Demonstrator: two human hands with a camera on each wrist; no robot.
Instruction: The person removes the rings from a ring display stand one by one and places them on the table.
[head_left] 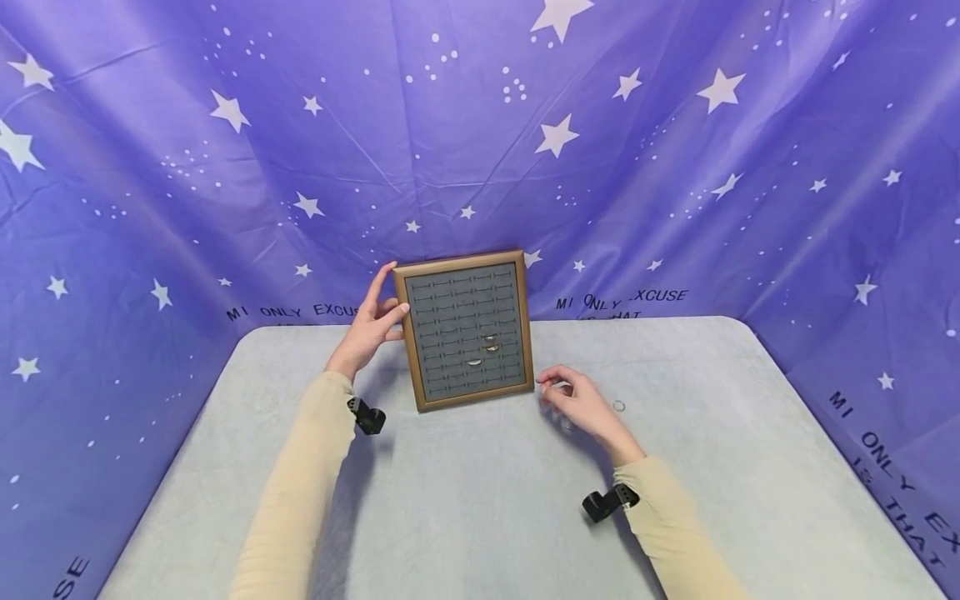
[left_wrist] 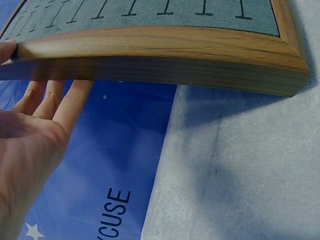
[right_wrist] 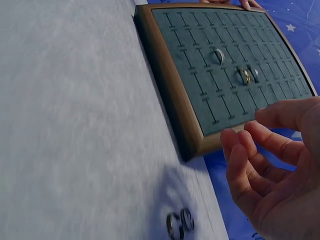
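A wood-framed ring display board (head_left: 450, 333) with a grey slotted pad stands tilted up near the back of the table. My left hand (head_left: 366, 331) holds its left side, thumb on the front edge and the other fingers behind. Three rings sit in the slots: a silver ring (right_wrist: 219, 56), a gold-toned ring (right_wrist: 245, 76) and another silver ring (right_wrist: 255, 74). Just off the board's lower right corner is my right hand (head_left: 579, 402), fingers loosely bent, thumb apart from the fingertips, nothing visible between them. Two loose rings (right_wrist: 187, 219) lie on the table by the right hand.
The pale grey table (head_left: 465, 500) reaches back to a purple star-printed cloth (head_left: 450, 150) hanging behind and at both sides. A black wrist camera (head_left: 367, 416) is on the left sleeve, and a second wrist camera (head_left: 609, 503) on the right.
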